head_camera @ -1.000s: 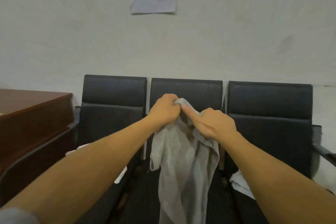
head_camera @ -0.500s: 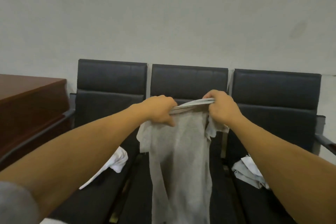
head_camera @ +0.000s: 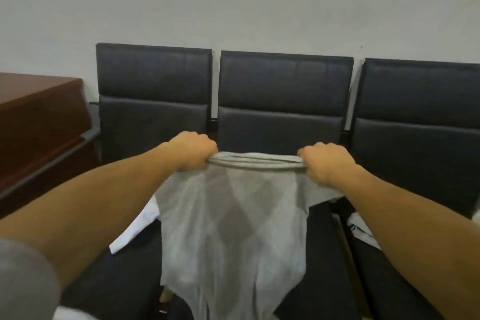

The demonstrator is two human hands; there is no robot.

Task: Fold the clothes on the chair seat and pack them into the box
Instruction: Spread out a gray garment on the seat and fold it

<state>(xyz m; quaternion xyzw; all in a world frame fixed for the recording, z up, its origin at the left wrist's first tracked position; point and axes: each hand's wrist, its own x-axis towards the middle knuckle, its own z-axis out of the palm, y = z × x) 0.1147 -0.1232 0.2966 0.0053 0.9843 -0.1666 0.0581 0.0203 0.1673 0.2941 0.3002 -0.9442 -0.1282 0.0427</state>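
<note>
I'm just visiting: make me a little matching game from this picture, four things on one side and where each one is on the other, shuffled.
Things:
1. grey garment
2. white cloth
3. wooden desk
4. crumpled clothes

Places:
A. on the seat of the left chair
B. far left, beside the chairs
C. on the seat of the right chair
D. held up by the left hand and right hand, hanging before the middle chair

Pairs: 1-D, 2-A, 3-B, 4-C
</note>
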